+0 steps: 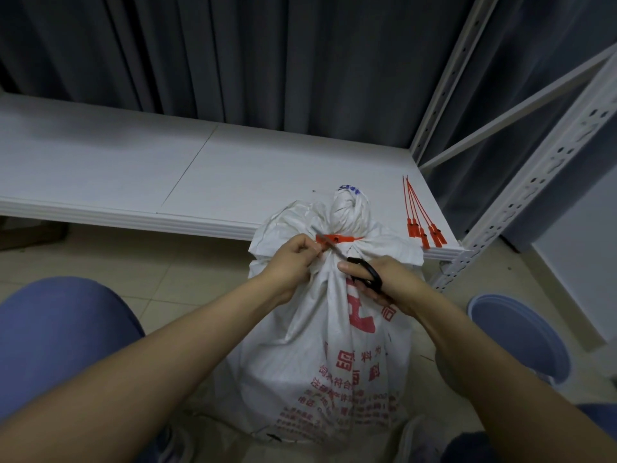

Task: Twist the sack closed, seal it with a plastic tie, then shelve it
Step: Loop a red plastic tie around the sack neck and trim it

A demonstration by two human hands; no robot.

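A white woven sack point(320, 355) with red print stands on the floor between my knees, its neck twisted into a knob. A red plastic tie point(344, 238) is cinched around the neck. My left hand point(293, 259) pinches the tie's loose end at the left. My right hand point(384, 282) holds black-handled scissors point(364, 272), whose blades reach up-left to the tie beside my left fingers. The low white shelf point(133, 168) lies just behind the sack.
Several spare red ties point(421, 218) lie on the shelf's right front corner. A white perforated rack post point(521, 202) rises at the right. Dark curtains hang behind. A blue stool or bucket point(521, 332) stands on the tiled floor at right.
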